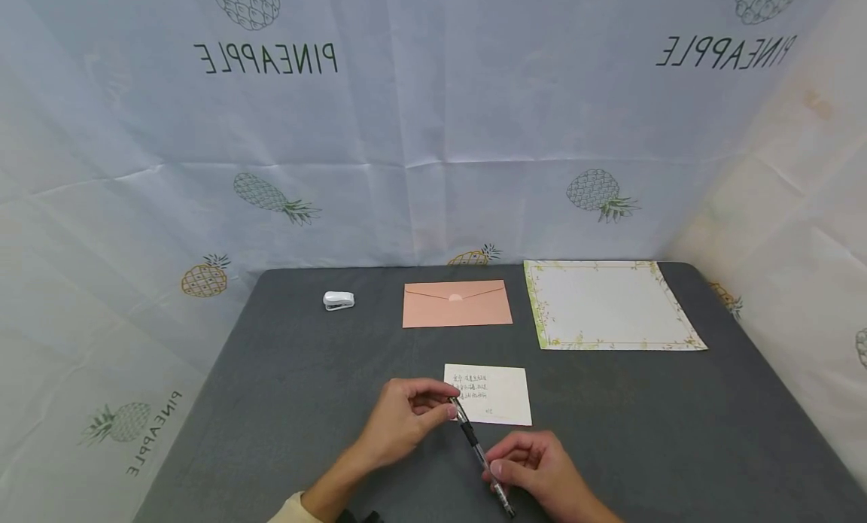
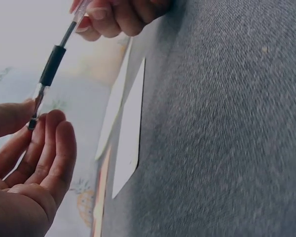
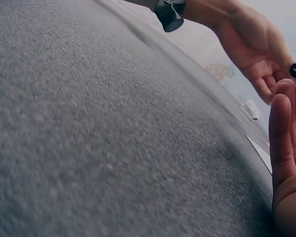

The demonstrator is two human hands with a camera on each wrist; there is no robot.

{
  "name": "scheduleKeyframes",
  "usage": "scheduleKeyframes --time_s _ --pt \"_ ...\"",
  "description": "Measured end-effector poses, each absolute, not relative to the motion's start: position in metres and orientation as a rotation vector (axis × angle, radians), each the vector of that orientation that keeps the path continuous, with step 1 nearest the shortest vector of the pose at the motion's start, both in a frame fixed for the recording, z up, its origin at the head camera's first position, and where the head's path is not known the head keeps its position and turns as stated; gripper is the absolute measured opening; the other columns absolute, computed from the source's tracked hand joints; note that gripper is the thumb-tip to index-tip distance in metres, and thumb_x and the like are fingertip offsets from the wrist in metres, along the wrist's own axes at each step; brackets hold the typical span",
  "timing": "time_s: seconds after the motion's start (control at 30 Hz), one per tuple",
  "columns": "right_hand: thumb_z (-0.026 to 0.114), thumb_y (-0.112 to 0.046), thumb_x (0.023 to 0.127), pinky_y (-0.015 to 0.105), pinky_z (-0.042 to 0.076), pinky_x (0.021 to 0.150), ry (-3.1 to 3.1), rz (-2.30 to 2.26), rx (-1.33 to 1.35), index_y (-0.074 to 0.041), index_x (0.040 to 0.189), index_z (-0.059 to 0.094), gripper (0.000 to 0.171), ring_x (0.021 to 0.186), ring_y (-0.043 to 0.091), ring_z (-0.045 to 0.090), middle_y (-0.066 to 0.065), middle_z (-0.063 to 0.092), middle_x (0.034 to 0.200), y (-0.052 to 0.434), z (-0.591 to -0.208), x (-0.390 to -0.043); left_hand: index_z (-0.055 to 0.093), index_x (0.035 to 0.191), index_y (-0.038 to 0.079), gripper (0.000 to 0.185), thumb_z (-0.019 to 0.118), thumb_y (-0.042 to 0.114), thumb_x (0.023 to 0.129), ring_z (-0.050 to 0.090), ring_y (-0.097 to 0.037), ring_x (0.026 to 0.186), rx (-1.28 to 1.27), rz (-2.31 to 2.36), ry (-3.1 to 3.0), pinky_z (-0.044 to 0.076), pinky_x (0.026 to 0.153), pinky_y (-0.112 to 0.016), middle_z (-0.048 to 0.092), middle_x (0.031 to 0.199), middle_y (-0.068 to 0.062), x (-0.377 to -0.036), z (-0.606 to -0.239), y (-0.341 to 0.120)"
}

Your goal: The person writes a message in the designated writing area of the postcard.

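Observation:
A slim pen (image 1: 469, 433) with a clear barrel and a black grip (image 2: 53, 65) slants between the two hands above the dark table. My left hand (image 1: 403, 425) pinches its upper end between thumb and fingertips, where a clear section ends in a dark tip. Toward the other end, my right hand (image 1: 535, 466) holds the barrel between thumb and fingers. Behind the pen lies a small cream card (image 1: 501, 395) with handwritten lines on its left side; the left fingertips overlap its lower left corner in the head view.
A pink envelope (image 1: 427, 314) lies flat beyond the card. To its left sits a small white stapler (image 1: 339, 301). A large white sheet with a floral border (image 1: 609, 306) lies at the back right. Pineapple-printed cloth (image 1: 433, 117) surrounds the dark tabletop (image 1: 284, 402).

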State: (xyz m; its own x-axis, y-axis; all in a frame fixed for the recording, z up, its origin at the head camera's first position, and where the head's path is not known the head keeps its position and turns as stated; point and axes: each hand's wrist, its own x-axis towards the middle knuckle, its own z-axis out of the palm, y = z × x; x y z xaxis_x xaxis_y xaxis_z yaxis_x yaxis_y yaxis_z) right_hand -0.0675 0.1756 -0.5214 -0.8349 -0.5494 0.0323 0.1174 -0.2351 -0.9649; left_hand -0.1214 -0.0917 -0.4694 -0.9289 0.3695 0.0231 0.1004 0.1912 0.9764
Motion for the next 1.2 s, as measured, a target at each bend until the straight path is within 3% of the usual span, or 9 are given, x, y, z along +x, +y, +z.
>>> scheduleKeyframes --time_s 0.23,0.6,1.03,1.2 --pt "0.064 -0.002 0.107 0.024 0.066 0.075 1.611 -2.062 -0.426 0.028 0.121 0.061 0.033 0.076 0.004 0.073 -0.003 0.081 0.092 0.168 -0.520 -0.068 0.080 0.119 -0.005 0.025 0.082 0.004 0.096 0.078 -0.004 0.088 0.419 1.868 2.215 0.063 0.079 -0.017 0.084 0.105 -0.013 -0.121 -0.473 -0.081" --pt "0.068 -0.003 0.105 0.025 0.067 0.071 1.678 -2.058 -0.394 0.029 0.118 0.061 0.035 0.075 0.005 0.074 -0.004 0.079 0.089 0.158 -0.518 -0.068 0.079 0.123 -0.006 0.028 0.081 0.004 0.097 0.077 -0.005 0.091 0.426 1.910 2.187 0.064 0.080 -0.018 0.083 0.107 -0.015 -0.120 -0.473 -0.073" --pt "0.070 -0.005 0.105 0.027 0.067 0.071 1.732 -2.038 -0.392 0.027 0.118 0.062 0.035 0.074 0.004 0.073 -0.006 0.079 0.088 0.166 -0.508 -0.072 0.072 0.132 -0.012 0.037 0.079 0.002 0.098 0.081 -0.007 0.103 0.510 1.942 2.039 0.065 0.092 -0.024 0.078 0.121 -0.030 -0.119 -0.474 -0.085" --pt "0.068 -0.001 0.105 0.030 0.067 0.070 1.793 -2.061 -0.432 0.026 0.116 0.063 0.029 0.072 0.004 0.072 -0.006 0.078 0.088 0.175 -0.507 -0.073 0.070 0.133 -0.015 0.040 0.080 0.001 0.097 0.082 -0.020 0.107 0.558 1.923 1.996 0.065 0.094 -0.025 0.075 0.123 -0.037 -0.117 -0.472 -0.097"
